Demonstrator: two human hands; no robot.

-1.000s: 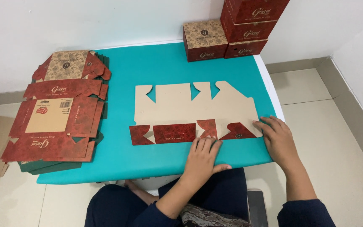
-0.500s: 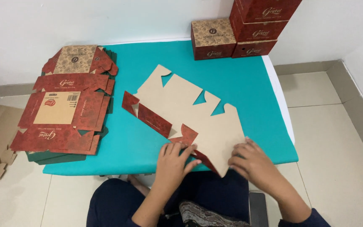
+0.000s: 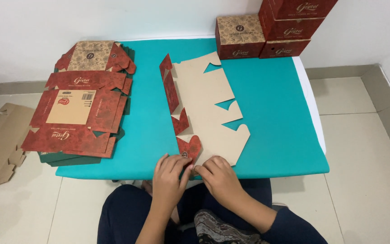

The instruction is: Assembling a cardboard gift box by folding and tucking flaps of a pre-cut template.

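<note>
Just beyond both grips (image 3: pixel 194 168), flat carton blank (image 3: pixel 206 106)

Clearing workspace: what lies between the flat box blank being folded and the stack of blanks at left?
Only bare teal table cover separates the box blank from the stack, in the head view.

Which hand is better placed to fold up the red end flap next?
Probably the left hand: its fingertips already rest on the red end flap of the flat carton blank. The right hand sits beside it on the plain brown panel.
</note>
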